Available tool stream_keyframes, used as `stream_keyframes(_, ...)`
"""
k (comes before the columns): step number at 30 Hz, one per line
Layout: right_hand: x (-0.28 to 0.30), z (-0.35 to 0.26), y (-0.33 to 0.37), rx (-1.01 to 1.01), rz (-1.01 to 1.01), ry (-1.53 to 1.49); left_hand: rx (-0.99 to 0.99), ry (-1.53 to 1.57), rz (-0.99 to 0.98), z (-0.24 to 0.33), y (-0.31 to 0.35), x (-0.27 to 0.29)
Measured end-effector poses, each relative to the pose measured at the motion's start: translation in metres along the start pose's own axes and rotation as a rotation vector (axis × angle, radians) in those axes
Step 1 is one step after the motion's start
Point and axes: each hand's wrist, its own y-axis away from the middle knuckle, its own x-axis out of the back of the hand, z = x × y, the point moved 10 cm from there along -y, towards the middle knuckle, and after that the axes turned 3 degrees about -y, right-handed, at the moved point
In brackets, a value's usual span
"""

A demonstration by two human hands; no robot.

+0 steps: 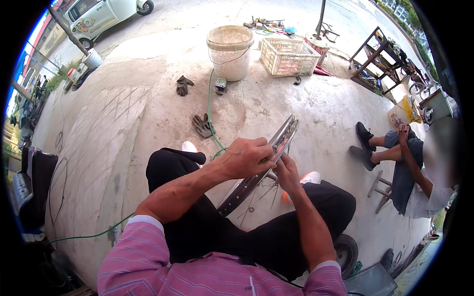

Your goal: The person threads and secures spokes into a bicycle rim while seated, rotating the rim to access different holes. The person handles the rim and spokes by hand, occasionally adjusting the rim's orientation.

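Observation:
A metal wheel rim (243, 190) with thin spokes (273, 186) stands tilted between my knees, its far end leaning up and to the right. My left hand (248, 157) is closed at the rim's upper part, thumb and fingers pinched together over its channel. Whatever those fingertips pinch is too small to make out. Close beside it, my right hand (287, 171) grips the rim from its right side, with the fingers partly hidden behind the metal. Several spokes hang loosely below the hands.
Dark work gloves (202, 126) lie on the concrete beyond my feet, near a green hose (210, 98). Farther off stand a large white bucket (231, 54) and a plastic crate (289, 56). At right, a seated person (419, 172) has clasped hands. A tyre (346, 254) lies by my right side.

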Motion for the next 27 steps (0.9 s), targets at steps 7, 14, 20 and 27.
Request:
stream_keyframes(7, -0.004, 0.001, 0.003, 0.002, -0.026, 0.047, 0.205, 0.031, 0.057, -0.014, 0.001, 0.004)
stream_keyframes(14, -0.004, -0.003, 0.004, -0.016, -0.016, 0.072, 0.872, 1.244, 0.079, -0.085, 0.027, -0.036)
stream_keyframes(20, -0.005, 0.006, 0.002, 0.019, -0.02, -0.002, 0.763, 1.09, -0.09, -0.074, 0.017, -0.046)
stream_keyframes(27, -0.016, -0.001, 0.006, 0.127, -0.028, -0.044, 0.54, 0.799, -0.106, -0.051, 0.005, -0.041)
